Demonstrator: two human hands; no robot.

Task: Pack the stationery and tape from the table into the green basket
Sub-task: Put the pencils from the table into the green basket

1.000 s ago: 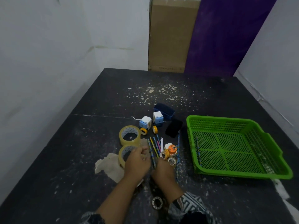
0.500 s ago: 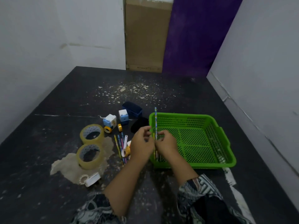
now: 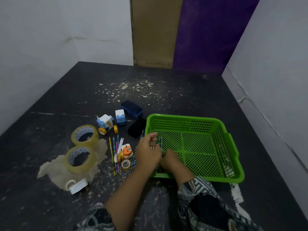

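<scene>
Just inside green basket (image 3: 183, 116) — pencils (image 3: 161, 142) between left hand (image 3: 146, 151), right hand (image 3: 169, 158).

Bare workroom: paint-flecked dark table (image 3: 166, 100), plain white walls (image 3: 50, 39), leaning cardboard (image 3: 153, 30).

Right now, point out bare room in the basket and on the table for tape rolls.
Basket: right half bare, up to its right wall; left hand, right hand and pencils crowd the near-left corner. Table: bare behind the basket; crowded between tape rolls and basket.
</scene>
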